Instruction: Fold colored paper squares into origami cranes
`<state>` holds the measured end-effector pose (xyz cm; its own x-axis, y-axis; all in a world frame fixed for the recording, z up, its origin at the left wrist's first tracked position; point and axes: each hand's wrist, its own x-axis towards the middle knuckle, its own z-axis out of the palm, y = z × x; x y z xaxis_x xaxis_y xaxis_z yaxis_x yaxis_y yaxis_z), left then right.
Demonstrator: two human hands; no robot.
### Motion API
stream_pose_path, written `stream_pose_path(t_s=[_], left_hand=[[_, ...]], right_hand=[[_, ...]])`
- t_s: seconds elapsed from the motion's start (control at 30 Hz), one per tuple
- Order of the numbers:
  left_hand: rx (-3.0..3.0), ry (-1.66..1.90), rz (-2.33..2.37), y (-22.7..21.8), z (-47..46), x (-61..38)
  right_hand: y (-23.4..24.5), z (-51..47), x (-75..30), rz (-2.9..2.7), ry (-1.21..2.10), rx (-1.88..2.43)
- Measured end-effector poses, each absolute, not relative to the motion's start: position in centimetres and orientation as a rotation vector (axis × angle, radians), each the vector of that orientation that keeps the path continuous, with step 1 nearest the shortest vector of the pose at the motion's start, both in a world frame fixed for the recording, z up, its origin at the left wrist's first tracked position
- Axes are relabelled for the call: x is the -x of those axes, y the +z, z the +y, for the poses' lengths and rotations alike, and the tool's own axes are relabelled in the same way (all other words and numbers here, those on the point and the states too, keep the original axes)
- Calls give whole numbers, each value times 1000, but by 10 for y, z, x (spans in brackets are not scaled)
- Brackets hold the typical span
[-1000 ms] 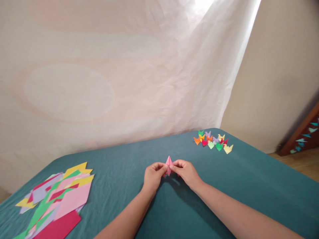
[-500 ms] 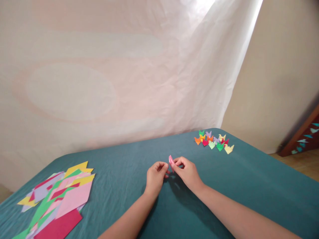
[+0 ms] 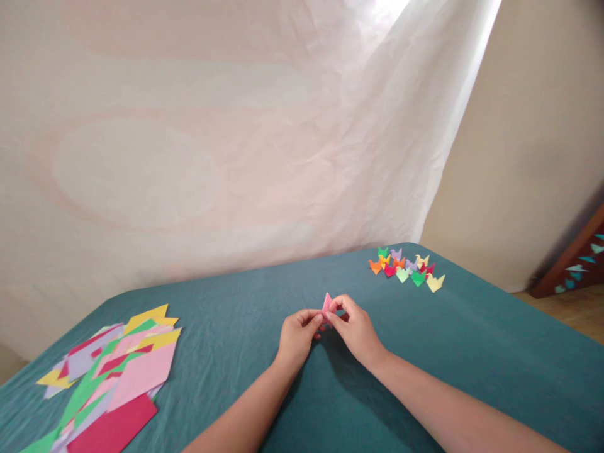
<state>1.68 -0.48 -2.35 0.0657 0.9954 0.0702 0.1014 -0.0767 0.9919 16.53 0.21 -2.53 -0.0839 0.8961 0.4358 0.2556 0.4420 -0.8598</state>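
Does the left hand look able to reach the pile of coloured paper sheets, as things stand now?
Probably yes: tablecloth lies between the left hand and the pile of sheets, and I see no obstacle. However, that hand seems busy at the pink folded paper, which the right hand pinches.

The pink folded paper (image 3: pixel 327 302) is small and slim, a creased piece tapering to a sharp tip; it points upward, nearly upright, pinched where the left hand (image 3: pixel 297 340) and the right hand (image 3: pixel 357 328) meet, its lower part hidden
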Motion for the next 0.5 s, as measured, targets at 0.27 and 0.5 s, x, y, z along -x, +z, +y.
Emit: stream_pose_path(t_s=[0.27,0.5], left_hand=[[-1372,1198,1252,-26,-3,-16],[-1363,1222,1233,-26,-3,-14]], right_hand=[[-33,12,-168,-1476,1004,976],[-34,13,-167,-1467,1055,980]])
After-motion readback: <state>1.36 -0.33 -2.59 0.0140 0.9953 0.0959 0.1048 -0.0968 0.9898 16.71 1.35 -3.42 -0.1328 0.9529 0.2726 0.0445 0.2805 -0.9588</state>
